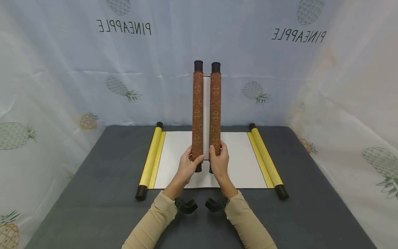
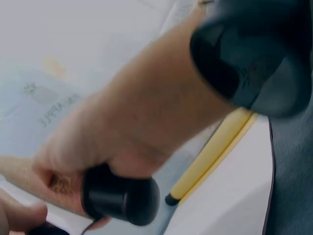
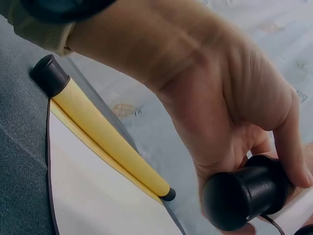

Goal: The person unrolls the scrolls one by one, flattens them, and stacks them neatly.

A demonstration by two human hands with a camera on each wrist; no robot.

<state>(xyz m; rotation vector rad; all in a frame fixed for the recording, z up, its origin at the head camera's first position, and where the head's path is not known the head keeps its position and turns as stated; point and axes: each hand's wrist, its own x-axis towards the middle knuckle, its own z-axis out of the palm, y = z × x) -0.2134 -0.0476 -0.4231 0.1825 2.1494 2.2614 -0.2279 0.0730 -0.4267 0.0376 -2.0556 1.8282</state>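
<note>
A brown patterned scroll (image 1: 197, 110) is held upright above the table, its two rollers side by side with a narrow white strip between them. My left hand (image 1: 186, 167) grips the left roller near its bottom end, and my right hand (image 1: 219, 162) grips the right roller likewise. Dark knobs cap the rollers; in the left wrist view a black knob (image 2: 122, 196) pokes out below the left hand, and in the right wrist view another black knob (image 3: 244, 193) sits below the right hand. Beneath them a yellow-edged scroll (image 1: 239, 166) lies unrolled, its white face up.
The yellow scroll's left roller (image 1: 151, 155) and right roller (image 1: 265, 155) lie at its two sides on the dark grey table (image 1: 109, 180). White curtains (image 1: 174, 45) with pineapple prints hang behind and at both sides. Black wrist devices (image 1: 186, 206) are on both wrists.
</note>
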